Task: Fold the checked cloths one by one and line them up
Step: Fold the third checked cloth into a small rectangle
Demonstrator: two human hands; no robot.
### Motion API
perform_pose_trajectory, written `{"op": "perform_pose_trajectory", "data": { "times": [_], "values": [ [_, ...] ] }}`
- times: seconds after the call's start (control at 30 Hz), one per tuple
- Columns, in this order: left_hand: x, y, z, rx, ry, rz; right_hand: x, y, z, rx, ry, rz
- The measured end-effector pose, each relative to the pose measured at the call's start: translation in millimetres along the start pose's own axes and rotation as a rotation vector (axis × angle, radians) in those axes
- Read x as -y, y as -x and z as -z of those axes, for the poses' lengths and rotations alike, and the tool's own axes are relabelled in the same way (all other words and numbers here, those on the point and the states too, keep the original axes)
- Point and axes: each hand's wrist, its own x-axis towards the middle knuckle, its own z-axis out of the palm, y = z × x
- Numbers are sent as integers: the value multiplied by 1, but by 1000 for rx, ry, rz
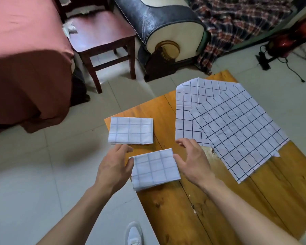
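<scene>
Two folded white checked cloths lie on the wooden table (237, 200) near its left edge. The far folded cloth (130, 130) lies flat by the table's corner. The near folded cloth (155, 168) sits between my hands, slightly turned, with its near left corner over the table's edge. My left hand (113, 167) touches its left side with the thumb and fingers spread. My right hand (193, 161) touches its right side, fingers apart. Unfolded checked cloths (224, 124) lie overlapped and spread flat on the right half of the table.
A dark wooden chair (102, 34) stands on the tiled floor beyond the table, with a pink-covered bed (25, 59) to its left and a black sofa arm (166, 29) to its right. My white shoe (133, 234) shows below the table's left edge.
</scene>
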Motion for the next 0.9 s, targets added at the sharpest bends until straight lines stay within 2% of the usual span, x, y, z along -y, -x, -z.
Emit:
{"op": "perform_pose_trajectory", "data": {
  "times": [0.3,0.47,0.73,0.9],
  "values": [
    [-81,5,71,-85,-24,-174,50,41,93,-13,117,65],
    [-149,31,87,-33,-11,-286,60,100,157,-79,158,-9],
    [-294,87,85,35,-70,-639,32,215,267,-297,183,-158],
    [-374,137,71,28,-110,-739,-14,295,328,-426,188,-202]
  ]
}}
